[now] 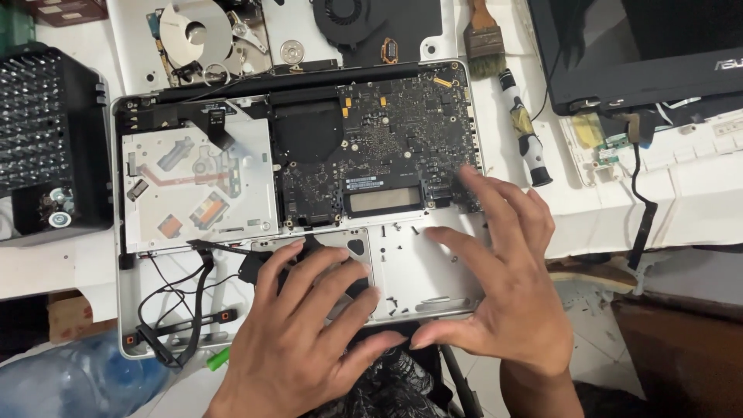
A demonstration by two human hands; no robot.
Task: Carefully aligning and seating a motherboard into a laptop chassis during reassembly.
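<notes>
White table (pixel 70 271) — laptop chassis (pixel 433 279) under both hands

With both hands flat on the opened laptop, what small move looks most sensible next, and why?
Probably lift the left hand aside. It covers a black part at the trackpad plate, so the view there is blocked. The right hand lies on the bare case floor below the logic board and could steady the case.

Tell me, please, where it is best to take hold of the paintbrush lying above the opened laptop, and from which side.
Grip the paintbrush by its wooden handle, coming from the far edge of the table: the handle points away, and its bristles face the laptop. Neither hand is near it.
</notes>
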